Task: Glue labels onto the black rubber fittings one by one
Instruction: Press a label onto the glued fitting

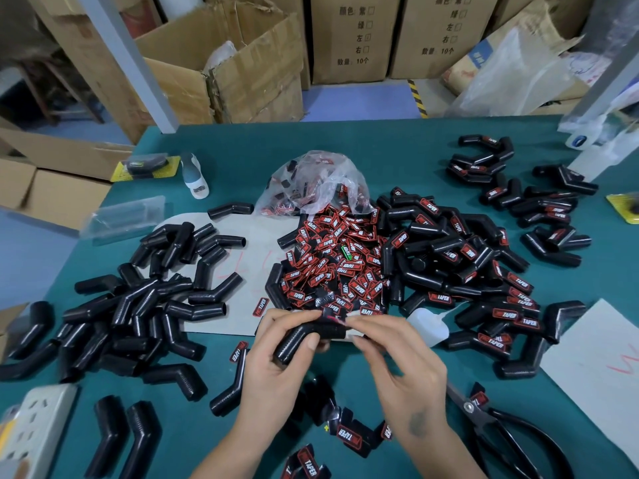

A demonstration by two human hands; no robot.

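My left hand [276,354] grips a bent black rubber fitting [307,337] at lower centre, while my right hand [390,354] pinches a red label [333,318] onto its upper end. Labelled fittings [484,271] pile at right; the unlabelled pile [148,305] at left looks about as large, so I judge I'm roughly halfway.

A counter [214,143] covered in teal cloth is seen in the foreground. Behind it, brown cardboard boxes [349,39] printed with black characters are stacked along the back, one box [221,63] standing open and torn. A blue floor [359,102] marked with yellow-black hazard tape [417,98] is visible. A grey post [128,63] is set at the counter's far left corner.
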